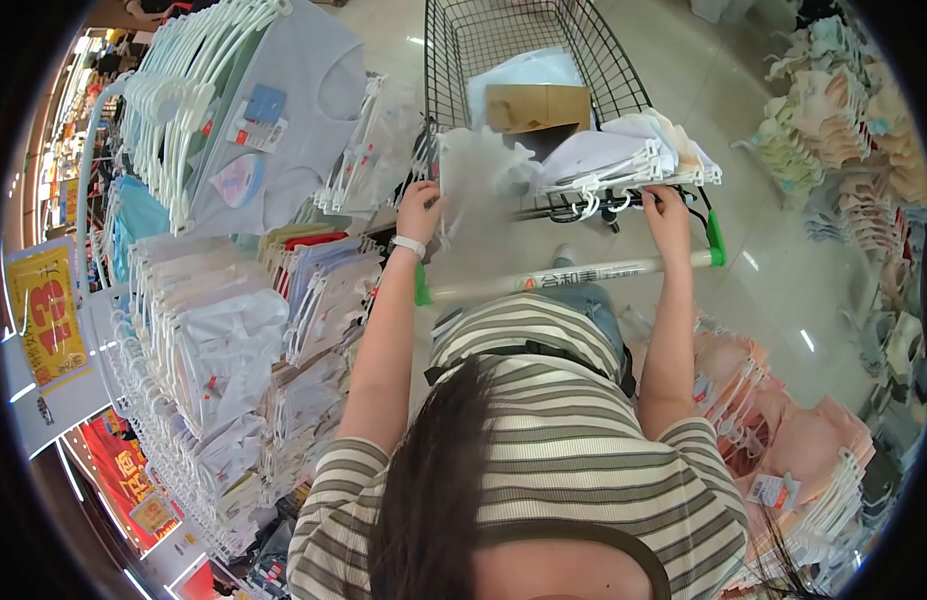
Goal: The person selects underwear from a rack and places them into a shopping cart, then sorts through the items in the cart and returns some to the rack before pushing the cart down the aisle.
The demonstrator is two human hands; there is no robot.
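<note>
Over the near end of the cart point(624, 60), two hands are busy with clothes. The left hand point(420, 212) is at the edge of a blurry white cloth point(471, 180). Its fingers are bent, but the smear hides the cloth's edge, so I cannot tell if that grip is tight or loose. The right hand point(667, 222) has its fingers bent by the hangers point(608, 181) of a pile point(623, 148). I cannot tell if its grip pinches a hanger or just touches there.

The pile lies across the cart's near edge, with white hooks point(586, 206) poking out toward the handle point(573, 278). This could be the weak spot: with weight so near the edge, a small bump could tip the pile, and some clothes could slide to the floor point(773, 255). The hooks could also snag on the thin wires or on each other, and then one pull could drag the rest along.

Neither hand is on the handle, so a push on the side could make the cart roll. On the left, the packed rack point(87, 200) is close, and the white cloth could catch on its clothes point(228, 330). The box point(536, 103) and the bag point(528, 68) sit deeper inside, so they look safer.
</note>
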